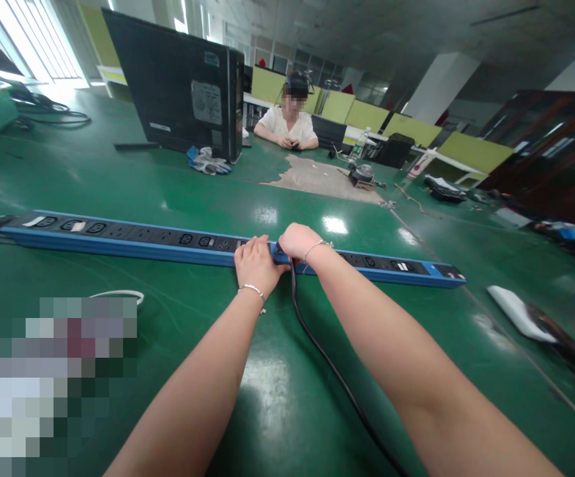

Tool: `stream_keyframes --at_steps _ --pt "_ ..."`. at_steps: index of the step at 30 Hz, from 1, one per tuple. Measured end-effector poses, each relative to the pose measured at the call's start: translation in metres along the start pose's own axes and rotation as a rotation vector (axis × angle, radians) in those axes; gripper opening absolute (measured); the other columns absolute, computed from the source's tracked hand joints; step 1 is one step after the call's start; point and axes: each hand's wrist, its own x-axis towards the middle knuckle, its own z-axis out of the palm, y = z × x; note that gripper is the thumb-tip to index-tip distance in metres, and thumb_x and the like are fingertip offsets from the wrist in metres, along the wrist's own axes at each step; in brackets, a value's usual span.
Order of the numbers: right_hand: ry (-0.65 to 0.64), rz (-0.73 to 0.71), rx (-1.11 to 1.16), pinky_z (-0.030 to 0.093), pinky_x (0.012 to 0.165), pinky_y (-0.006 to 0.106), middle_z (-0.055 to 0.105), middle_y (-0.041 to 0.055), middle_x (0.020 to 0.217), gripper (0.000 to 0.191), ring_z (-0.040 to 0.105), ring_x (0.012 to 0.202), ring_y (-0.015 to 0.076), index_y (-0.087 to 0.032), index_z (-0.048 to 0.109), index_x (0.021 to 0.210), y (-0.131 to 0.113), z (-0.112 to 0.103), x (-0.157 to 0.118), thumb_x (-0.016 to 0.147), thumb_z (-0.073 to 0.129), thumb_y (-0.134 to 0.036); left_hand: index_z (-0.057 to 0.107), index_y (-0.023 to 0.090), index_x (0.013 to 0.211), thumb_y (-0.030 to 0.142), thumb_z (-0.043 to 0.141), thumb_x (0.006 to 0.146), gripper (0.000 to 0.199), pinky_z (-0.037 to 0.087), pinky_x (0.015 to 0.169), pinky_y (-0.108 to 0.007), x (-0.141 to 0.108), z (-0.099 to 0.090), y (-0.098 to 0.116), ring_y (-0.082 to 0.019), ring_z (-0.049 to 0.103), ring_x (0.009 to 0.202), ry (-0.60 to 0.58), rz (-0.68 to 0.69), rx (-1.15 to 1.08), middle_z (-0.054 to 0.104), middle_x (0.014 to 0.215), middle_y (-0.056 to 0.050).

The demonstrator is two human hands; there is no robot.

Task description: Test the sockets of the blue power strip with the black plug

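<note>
A long blue power strip (pixel 123 246) with black sockets lies across the green table in the head view. My left hand (pixel 258 265) rests on its middle, fingers over the top and thumb pointing right, gripping the strip. Just to the right, my right hand (pixel 300 242) is closed at the strip around the end of a black cable (pixel 317 341). The plug is mostly hidden by the fingers. From there the cable runs down between my forearms to the bottom edge.
A black computer case (pixel 173 86) stands at the back left, with gloves (pixel 209 161) beside it. Across the table (pixel 183 192) sits a person (pixel 290 122). A metal device (pixel 362 173) lies at the back right, a white object (pixel 516 311) at the right.
</note>
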Motion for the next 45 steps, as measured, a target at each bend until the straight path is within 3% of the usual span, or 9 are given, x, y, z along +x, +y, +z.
stream_keyframes --at_steps 4,13,18,21,23,26,30,40,45 --pt "-0.092 0.023 -0.063 0.051 0.073 0.03 0.07 0.0162 0.073 0.028 0.068 0.08 0.0256 -0.011 0.07 0.082 -0.003 0.002 0.0 0.08 0.046 -0.025 0.044 0.01 0.127 0.037 0.059 0.071 0.063 0.023 0.103 -0.042 0.0 0.0 0.0 -0.028 0.043 0.124 -0.001 -0.001 -0.008 0.058 0.123 -0.016" --pt "0.159 0.072 0.04 0.047 0.078 0.036 0.064 0.022 0.104 0.038 0.064 0.095 0.028 -0.009 0.054 0.107 -0.009 0.022 -0.007 0.084 0.043 -0.036 0.05 0.016 0.122 0.025 0.048 0.074 0.048 0.024 0.102 -0.042 0.001 -0.007 0.001 -0.025 0.045 0.123 -0.029 0.016 -0.029 0.06 0.123 -0.011" --pt "0.236 0.021 0.168 0.044 0.071 0.03 0.068 0.0108 0.089 0.043 0.063 0.084 0.022 -0.017 0.058 0.094 0.03 0.03 -0.014 0.091 0.028 -0.046 0.054 0.018 0.115 0.019 0.05 0.07 0.045 0.028 0.102 -0.039 0.004 -0.014 -0.001 -0.022 0.053 0.113 -0.056 -0.018 -0.093 0.064 0.115 -0.007" --pt "0.448 0.103 0.155 0.043 0.072 0.03 0.067 0.0078 0.085 0.036 0.061 0.083 0.021 -0.02 0.059 0.097 0.068 0.043 -0.029 0.092 0.029 -0.038 0.056 0.019 0.111 0.019 0.044 0.076 0.037 0.035 0.097 -0.034 0.007 -0.023 0.003 -0.02 0.056 0.106 -0.01 -0.099 -0.152 0.065 0.11 -0.006" --pt "0.601 0.065 0.094 0.041 0.081 0.032 0.066 0.0099 0.098 0.031 0.057 0.094 0.0218 -0.019 0.06 0.101 0.092 0.057 -0.039 0.09 0.034 -0.03 0.058 0.02 0.109 0.028 0.041 0.082 0.033 0.04 0.091 -0.033 0.012 -0.031 0.011 -0.02 0.058 0.102 0.0 -0.13 -0.155 0.066 0.105 -0.007" --pt "0.71 -0.044 0.002 0.034 0.096 0.036 0.057 0.01 0.123 0.035 0.047 0.114 0.0233 -0.019 0.059 0.114 0.117 0.078 -0.048 0.089 0.038 -0.031 0.059 0.023 0.107 0.046 0.038 0.085 0.039 0.046 0.082 -0.035 0.022 -0.04 0.027 -0.023 0.062 0.094 -0.183 -0.14 -0.07 0.068 0.096 -0.007" --pt "0.735 -0.071 -0.034 0.023 0.105 0.042 0.049 0.0051 0.135 0.039 0.039 0.125 0.0211 -0.024 0.053 0.126 0.127 0.096 -0.049 0.093 0.034 -0.034 0.062 0.024 0.098 0.037 0.045 0.081 0.027 0.049 0.074 -0.036 0.036 -0.043 0.043 -0.025 0.065 0.089 -0.398 -0.13 0.135 0.07 0.094 -0.009" --pt "0.774 -0.063 -0.015 0.021 0.106 0.042 0.05 0.0049 0.135 0.04 0.039 0.126 0.0207 -0.025 0.054 0.126 0.125 0.101 -0.046 0.093 0.034 -0.034 0.055 0.022 0.102 0.028 0.036 0.085 0.026 0.049 0.069 -0.036 0.028 -0.04 0.051 -0.026 0.067 0.081 -0.414 -0.047 0.31 0.069 0.083 -0.012" --pt "0.776 -0.051 -0.02 0.02 0.106 0.042 0.05 0.0041 0.135 0.04 0.038 0.126 0.0202 -0.025 0.054 0.126 0.126 0.103 -0.045 0.093 0.034 -0.035 0.051 0.02 0.108 0.03 0.036 0.088 0.027 0.049 0.072 -0.037 0.035 -0.06 0.067 -0.026 0.067 0.083 -0.324 -0.067 0.261 0.069 0.085 -0.012"
